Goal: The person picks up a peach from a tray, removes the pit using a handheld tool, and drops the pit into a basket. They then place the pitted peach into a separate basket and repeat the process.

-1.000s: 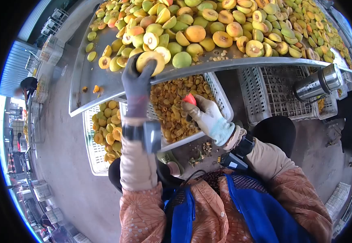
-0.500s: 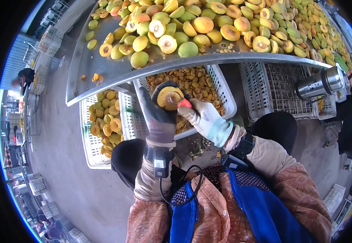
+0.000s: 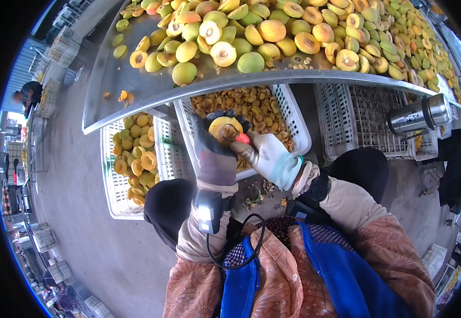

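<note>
My left hand (image 3: 217,146), in a dark glove, is wrapped round a yellow fruit half (image 3: 223,129), its cut side facing up. My right hand (image 3: 263,152), in a white glove with a light blue cuff, grips a small tool with a red handle (image 3: 242,138). The tool's metal end is at the brown centre of the fruit half. Both hands are above a white crate (image 3: 292,119) that holds many brownish fruit pieces.
A metal table (image 3: 151,103) piled with halved fruit (image 3: 273,31) spans the top. At left stands a white crate (image 3: 115,199) of fruit halves. To the right are another crate (image 3: 342,119) and a steel flask (image 3: 416,114). People stand at far left and right.
The view has shifted slightly. The tool has turned a little in my right hand at the fruit's centre, and the fruit half stays in my left hand.
</note>
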The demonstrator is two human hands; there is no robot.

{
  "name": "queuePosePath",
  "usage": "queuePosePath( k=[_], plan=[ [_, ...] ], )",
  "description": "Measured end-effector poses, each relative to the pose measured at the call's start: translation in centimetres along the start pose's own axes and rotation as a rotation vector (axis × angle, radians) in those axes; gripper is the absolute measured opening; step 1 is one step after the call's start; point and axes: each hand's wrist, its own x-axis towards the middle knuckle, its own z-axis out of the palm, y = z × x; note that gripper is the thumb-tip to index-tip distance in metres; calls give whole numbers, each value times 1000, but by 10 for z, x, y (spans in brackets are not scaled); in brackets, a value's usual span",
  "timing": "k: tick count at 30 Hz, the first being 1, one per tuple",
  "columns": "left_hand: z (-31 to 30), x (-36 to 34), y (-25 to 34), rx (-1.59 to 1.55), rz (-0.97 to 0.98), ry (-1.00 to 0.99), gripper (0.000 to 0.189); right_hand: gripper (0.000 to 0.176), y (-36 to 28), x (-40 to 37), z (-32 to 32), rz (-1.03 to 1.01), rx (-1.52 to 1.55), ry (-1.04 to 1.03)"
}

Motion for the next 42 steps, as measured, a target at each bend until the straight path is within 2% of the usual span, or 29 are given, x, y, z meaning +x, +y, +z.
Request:
queuePosePath(
  k=[5, 7, 11, 13, 16, 23, 25, 26, 27, 29, 31, 32, 33, 35, 36, 37, 38, 39, 41, 42],
  plan=[
    [8, -8, 7, -55, -92, 124, 42, 52, 3, -4, 8, 20, 78, -39],
    [5, -4, 5, -105, -138, 100, 38, 55, 5, -2, 10, 58, -56, -57],
    [9, 3, 1, -225, -134, 70, 39, 53, 1, -5, 12, 49, -40, 34],
    [11, 4, 4, -368, -290, 167, 41, 52, 3, -5, 16, 29, 135, 92],
    [8, 8, -2, -249, -191, 206, 42, 53, 0, -4, 11, -20, 106, 72],
    [14, -1, -1, -213, -195, 223, 43, 54, 11, -2, 12, 54, 127, -72],
    [20, -9, -1, 33, 69, 166, 44, 59, 10, 1, 13, 86, 196, -97],
    [4, 0, -16, 36, 64, 166, 44, 64, 8, -2, 11, 84, 337, -132],
    [-24, 17, -43, 441, 306, 284, 44, 64, 2, -2, 6, 86, 339, -130],
    [-32, 21, -50, 850, 543, 390, 44, 68, -3, -2, -2, 173, 367, -269],
    [-2, 7, -23, 54, 78, 247, 45, 69, 4, -3, 3, 153, 397, -255],
    [2, 3, -18, -86, 10, 167, 45, 68, 4, -3, 3, 113, 398, -234],
    [2, -1, -15, -87, 8, 173, 45, 68, 5, -4, 5, 75, 399, -216],
    [-1, -5, -9, 159, 36, -2, 46, 69, 2, -6, 9, 16, 480, -176],
    [-2, -2, -11, -9, 50, -42, 49, 69, 0, -5, 11, 51, 525, -196],
    [-2, -4, -13, -7, 46, -44, 49, 69, -3, -5, 9, 86, 570, -213],
    [0, -3, -14, 69, 85, 31, 50, 66, -4, -9, -9, 202, 388, -388],
    [2, -3, -14, 143, 127, 106, 52, 66, 1, -7, -15, 199, 388, -383],
    [0, 2, -11, 163, 128, 180, 53, 59, 11, -3, -19, 638, 954, -812],
    [-1, 5, -5, -13, -15, 3, 52, 55, 9, -5, -20, 640, 1113, -877]
  ],
)
